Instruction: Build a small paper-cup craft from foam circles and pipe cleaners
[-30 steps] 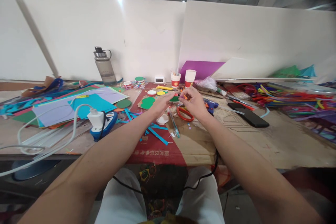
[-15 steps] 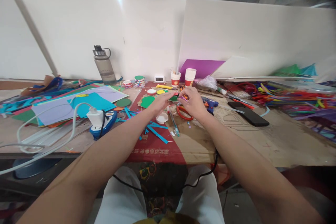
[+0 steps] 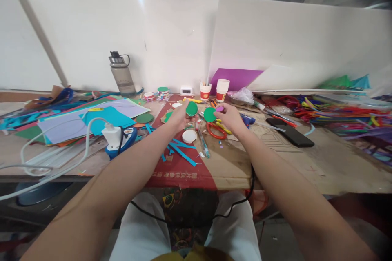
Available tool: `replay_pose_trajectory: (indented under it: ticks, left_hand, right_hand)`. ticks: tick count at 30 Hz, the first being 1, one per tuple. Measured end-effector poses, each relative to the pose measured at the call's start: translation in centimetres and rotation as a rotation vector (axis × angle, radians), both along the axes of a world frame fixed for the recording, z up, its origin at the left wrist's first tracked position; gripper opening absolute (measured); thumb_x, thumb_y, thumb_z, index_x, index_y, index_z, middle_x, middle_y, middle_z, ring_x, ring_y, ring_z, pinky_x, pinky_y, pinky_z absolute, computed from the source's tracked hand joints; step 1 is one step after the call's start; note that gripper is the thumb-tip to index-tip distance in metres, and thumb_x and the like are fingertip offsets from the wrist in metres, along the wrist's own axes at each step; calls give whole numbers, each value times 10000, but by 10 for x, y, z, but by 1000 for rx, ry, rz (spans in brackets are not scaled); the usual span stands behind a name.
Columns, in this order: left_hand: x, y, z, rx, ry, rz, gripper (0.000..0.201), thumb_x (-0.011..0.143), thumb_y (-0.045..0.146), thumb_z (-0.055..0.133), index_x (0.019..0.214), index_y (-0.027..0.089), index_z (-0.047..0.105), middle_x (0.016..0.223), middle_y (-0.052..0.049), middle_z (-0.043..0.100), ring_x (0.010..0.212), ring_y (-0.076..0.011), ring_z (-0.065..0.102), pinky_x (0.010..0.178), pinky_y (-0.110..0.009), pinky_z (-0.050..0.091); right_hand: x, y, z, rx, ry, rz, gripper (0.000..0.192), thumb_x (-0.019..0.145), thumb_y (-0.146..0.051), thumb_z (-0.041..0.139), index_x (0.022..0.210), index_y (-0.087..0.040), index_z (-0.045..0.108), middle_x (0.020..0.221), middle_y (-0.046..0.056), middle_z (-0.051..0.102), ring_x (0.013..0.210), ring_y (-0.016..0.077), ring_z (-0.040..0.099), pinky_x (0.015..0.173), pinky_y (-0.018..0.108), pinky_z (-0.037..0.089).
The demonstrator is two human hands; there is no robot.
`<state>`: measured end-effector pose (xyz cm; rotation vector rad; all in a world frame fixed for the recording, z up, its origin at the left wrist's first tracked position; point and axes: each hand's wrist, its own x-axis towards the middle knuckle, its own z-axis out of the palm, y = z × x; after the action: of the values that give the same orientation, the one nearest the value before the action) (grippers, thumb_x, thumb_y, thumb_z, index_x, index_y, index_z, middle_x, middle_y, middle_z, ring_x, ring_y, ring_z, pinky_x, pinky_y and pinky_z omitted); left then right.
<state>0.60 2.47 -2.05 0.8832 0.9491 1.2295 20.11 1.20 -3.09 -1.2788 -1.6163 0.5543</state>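
Green discs, two of them, are up off the surface now: the left hand (image 3: 180, 117) pinches one green disc (image 3: 192, 108) by its lower edge, tilted toward the camera, and the right hand (image 3: 230, 117) pinches the other green disc (image 3: 210, 114), with a small purple scrap (image 3: 219, 109) caught at its fingertips. Both hands are closed on their pieces, the discs close together but not touching, held over the red-printed cardboard (image 3: 183, 171).

What could slip here? Those grips are thin, just fingertip on paper edge, so a disc could bend or flutter down into the clutter below: the red-handled scissors (image 3: 216, 130) sit right under the right hand, the white lid (image 3: 189, 136) and the pen (image 3: 203, 145) under the left. The purple scrap looks the likeliest to drop, being so small and barely trapped. If it falls among the blue paper strips (image 3: 180, 151) it may be hard to find. The glue gun (image 3: 247, 120) lies just beyond the right hand, its cable running off the front edge, so a careless elbow could drag it.

Compared with half a second ago, the hands have lifted and parted. Then they were low and nearly joined over the surface, the discs hardly visible; now both discs face up in plain view, and the scissors show more fully.
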Motion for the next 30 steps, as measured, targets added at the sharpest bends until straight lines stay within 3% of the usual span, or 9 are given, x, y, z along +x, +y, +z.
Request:
replay_pose_trajectory:
  ticks: [10, 19, 25, 30]
  left_hand:
    - [5, -5, 5, 23, -37, -146, 480, 914, 568, 461, 925, 131, 659, 799, -116, 735, 572, -157, 653, 479, -228, 429]
    - [5, -2, 1, 42, 0, -143, 455, 918, 552, 468, 945, 141, 660, 823, -120, 743, 616, -170, 676, 482, -226, 445]
    - [5, -3, 1, 33, -29, -162, 475, 873, 591, 525, 903, 135, 651, 838, -126, 738, 621, -172, 673, 501, -237, 463]
    - [3, -7, 4, 35, -80, -145, 416, 871, 538, 571, 929, 132, 643, 849, -119, 733, 662, -185, 687, 515, -246, 468]
  right_hand:
    - [-1, 8, -7, -208, -227, 30, 40, 663, -240, 628, 652, -204, 616, 655, -24, 630, 642, 145, 569, 619, 249, 419]
    - [-2, 7, -6, -181, -365, -118, 248, 648, -301, 770, 806, -206, 605, 834, 47, 663, 751, 204, 606, 671, 304, 438]
    - [1, 9, -13, -91, -307, -154, 334, 752, -376, 696, 1004, -177, 604, 834, 56, 662, 741, 195, 604, 703, 315, 452]
    - [21, 5, 0, 25, -289, -281, 309, 806, -333, 608, 1055, -150, 603, 941, 99, 665, 853, 218, 618, 788, 342, 469]
